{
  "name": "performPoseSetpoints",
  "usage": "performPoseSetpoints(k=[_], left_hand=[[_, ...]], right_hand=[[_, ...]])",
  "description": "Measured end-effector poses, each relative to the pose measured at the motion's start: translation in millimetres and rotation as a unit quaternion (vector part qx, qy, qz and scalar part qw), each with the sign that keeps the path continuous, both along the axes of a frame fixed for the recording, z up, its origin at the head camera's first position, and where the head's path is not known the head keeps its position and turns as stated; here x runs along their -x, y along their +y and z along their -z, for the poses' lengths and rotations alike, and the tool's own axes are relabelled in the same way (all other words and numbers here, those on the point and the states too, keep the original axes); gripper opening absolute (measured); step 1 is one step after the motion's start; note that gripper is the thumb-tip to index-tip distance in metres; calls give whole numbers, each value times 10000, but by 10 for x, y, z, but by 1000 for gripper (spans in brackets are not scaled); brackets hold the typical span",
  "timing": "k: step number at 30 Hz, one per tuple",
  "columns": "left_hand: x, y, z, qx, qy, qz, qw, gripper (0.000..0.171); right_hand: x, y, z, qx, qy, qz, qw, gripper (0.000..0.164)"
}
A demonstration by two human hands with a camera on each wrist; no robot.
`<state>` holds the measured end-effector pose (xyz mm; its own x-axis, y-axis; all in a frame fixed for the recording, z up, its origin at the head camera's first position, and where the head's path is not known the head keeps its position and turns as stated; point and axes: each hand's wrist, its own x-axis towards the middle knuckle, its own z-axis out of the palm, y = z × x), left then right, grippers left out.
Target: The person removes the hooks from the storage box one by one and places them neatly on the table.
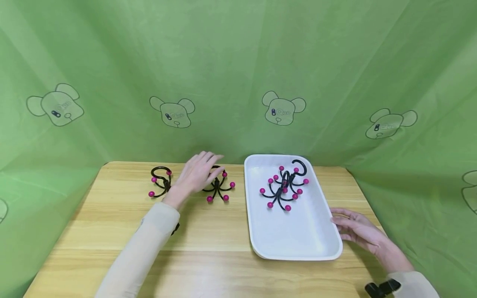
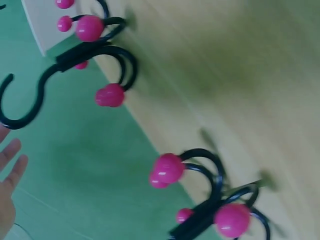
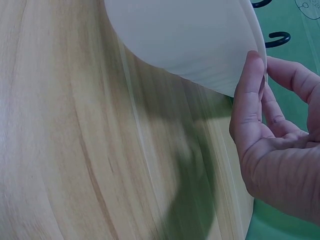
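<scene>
My left hand (image 1: 197,171) reaches over the table's back part, fingers and thumb spread, beside a black multi-arm hanger hook (image 1: 217,186) with pink ball tips. In the left wrist view, its fingertips (image 2: 10,152) are close to that hanger's curved hook (image 2: 37,110), with nothing in its grasp. A second such hanger (image 1: 165,182) stands to the left, partly hidden behind the wrist. At the right, my right hand (image 1: 359,227) pinches the rim of a white tray (image 1: 294,244) between thumb and fingers. Two more hangers (image 1: 281,192) overlap inside the tray's far half.
Light wood table (image 1: 208,265) lies beneath everything. A green cloth (image 1: 223,62) with printed bear heads hangs behind the table and along its sides. Dark wrist straps (image 1: 381,287) show at the sleeves.
</scene>
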<state>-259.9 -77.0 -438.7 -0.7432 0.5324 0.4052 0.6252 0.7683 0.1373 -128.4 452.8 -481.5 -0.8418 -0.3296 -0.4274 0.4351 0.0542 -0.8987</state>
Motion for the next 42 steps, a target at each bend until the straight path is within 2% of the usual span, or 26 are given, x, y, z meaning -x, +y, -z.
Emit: performPoseSetpoints(k=[4,10,18,26,33,42], left_hand=[[-31,104,-138,150,269,74,9995,49],[-86,324,-311,292,488,413,9975,50],[-167,687,-417,686,505,593,9946,54],[-194,1006,-357,1019,479,829,9902,55],[-204,1288,-274,1390,490,920,9848,54],[-158,1549,-175,1487,299,1055,9828,56]], right_hand=[[6,-3,3,15,0,-10,10000,29],[7,-4,-3,58,-40,-3,10000,30],[19,1,-10,51,-70,-60,9999,30],[30,-4,-8,-52,-120,4,9999,28],[16,16,-8,71,-39,-120,9999,31],[16,7,-14,144,-68,-111,9998,31]])
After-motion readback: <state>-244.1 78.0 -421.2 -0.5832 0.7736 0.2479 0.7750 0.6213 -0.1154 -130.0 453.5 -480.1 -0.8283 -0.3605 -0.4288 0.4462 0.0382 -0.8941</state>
